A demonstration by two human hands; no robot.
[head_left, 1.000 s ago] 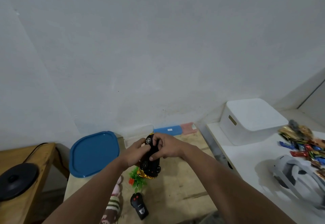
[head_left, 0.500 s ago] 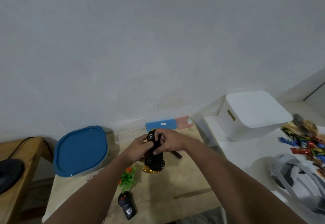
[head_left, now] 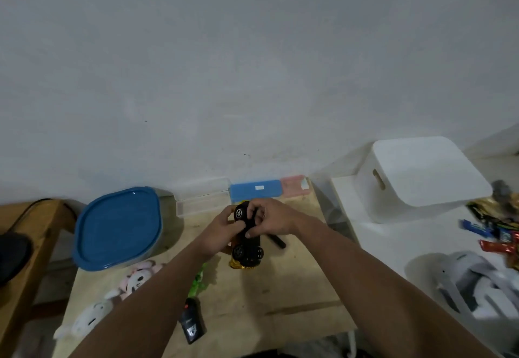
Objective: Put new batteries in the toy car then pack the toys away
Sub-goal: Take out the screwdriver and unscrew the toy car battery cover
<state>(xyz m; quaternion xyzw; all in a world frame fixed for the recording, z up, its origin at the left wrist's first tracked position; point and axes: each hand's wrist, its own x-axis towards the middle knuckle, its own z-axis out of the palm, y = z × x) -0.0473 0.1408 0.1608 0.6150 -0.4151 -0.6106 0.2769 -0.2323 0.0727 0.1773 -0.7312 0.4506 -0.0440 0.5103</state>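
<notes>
Gripping upturned car [head_left: 247, 242] with both hands, left [head_left: 222, 231] at nine o'clock, right [head_left: 271, 221] at two, above counter [head_left: 295, 287]

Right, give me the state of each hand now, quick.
Left hand: closed on the toy car, underside up.
Right hand: closed on the same toy car, fingers over its underside.

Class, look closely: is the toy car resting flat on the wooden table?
No, both hands, left and right, hold the toy car up, wheels facing the camera.
</notes>
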